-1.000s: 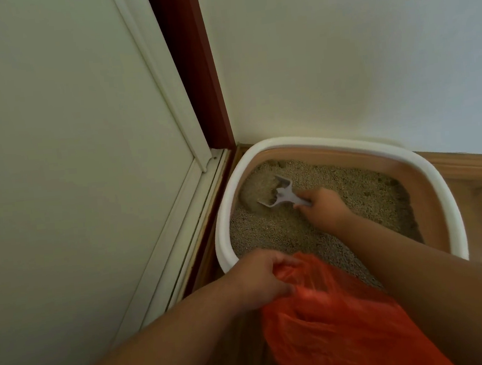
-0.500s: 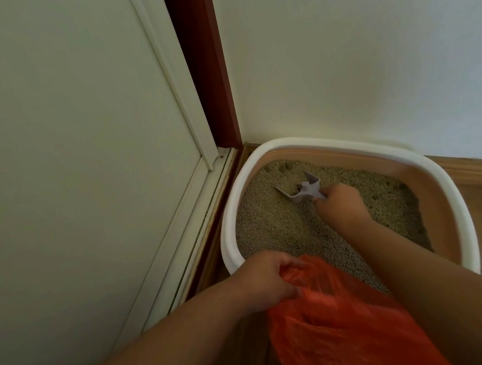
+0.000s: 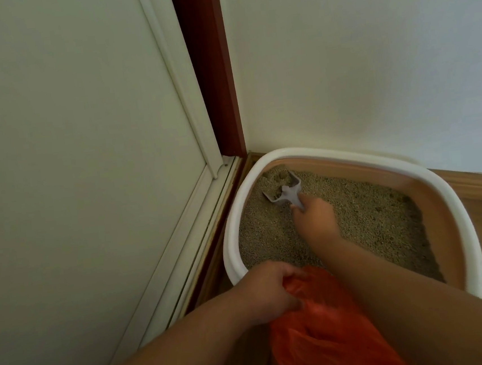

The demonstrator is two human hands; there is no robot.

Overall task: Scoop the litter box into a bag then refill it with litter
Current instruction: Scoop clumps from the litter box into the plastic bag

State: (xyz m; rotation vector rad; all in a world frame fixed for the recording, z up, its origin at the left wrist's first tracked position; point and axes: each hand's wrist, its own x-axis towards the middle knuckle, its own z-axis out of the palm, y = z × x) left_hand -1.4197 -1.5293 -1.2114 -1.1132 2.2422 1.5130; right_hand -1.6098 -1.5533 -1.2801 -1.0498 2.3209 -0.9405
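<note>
Tucked into the corner between a white door (image 3: 68, 140) and wall, the litter box (image 3: 457, 214) sits on wood flooring. Its grey scoop (image 3: 286, 192), gripped by the right hand (image 3: 315, 216), has pushed deeper into the far-left corner, digging up a clump. Clutched by the left hand (image 3: 269, 291), the orange bag (image 3: 322, 333) waits at the near rim, so bagging comes next.
</note>
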